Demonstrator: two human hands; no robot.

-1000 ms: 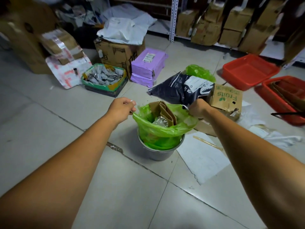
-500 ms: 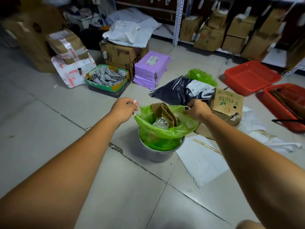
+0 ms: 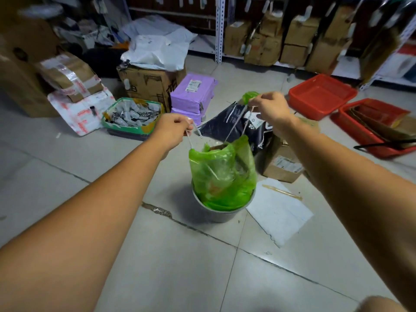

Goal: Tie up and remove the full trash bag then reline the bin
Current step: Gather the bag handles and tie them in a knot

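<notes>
Bag mouth was folded over the bin rim a second ago. Both hands have since gone up and apart, and the green trash bag (image 3: 222, 174) now stands tall with its neck cinching. Its lower part is still down in the metal bin (image 3: 220, 213), and a cardboard scrap pokes from the neck.

Left hand (image 3: 173, 129) has its fingers curled tight round the left drawstring (image 3: 189, 140). Right hand (image 3: 270, 106), higher, pinches the right drawstring (image 3: 238, 124), with two strands running down to the hem. Both are taut.

My read: pulling outward closes the mouth before knotting, and holding high puts the load on the strings, not the film. Not tied, not out yet.

Count: one bag, one bin, two drawstrings, one per hand.

Likely spare liner: one crumpled green bag (image 3: 249, 95) on the floor just behind the right hand.

Further out:
- one black mailer bag (image 3: 216, 129)
- one small cardboard box (image 3: 281, 163) beside the bin
- one white sheet (image 3: 279, 212)
- two stacked purple parcels (image 3: 191, 95)
- two red trays (image 3: 322, 95), one holding cardboard
</notes>
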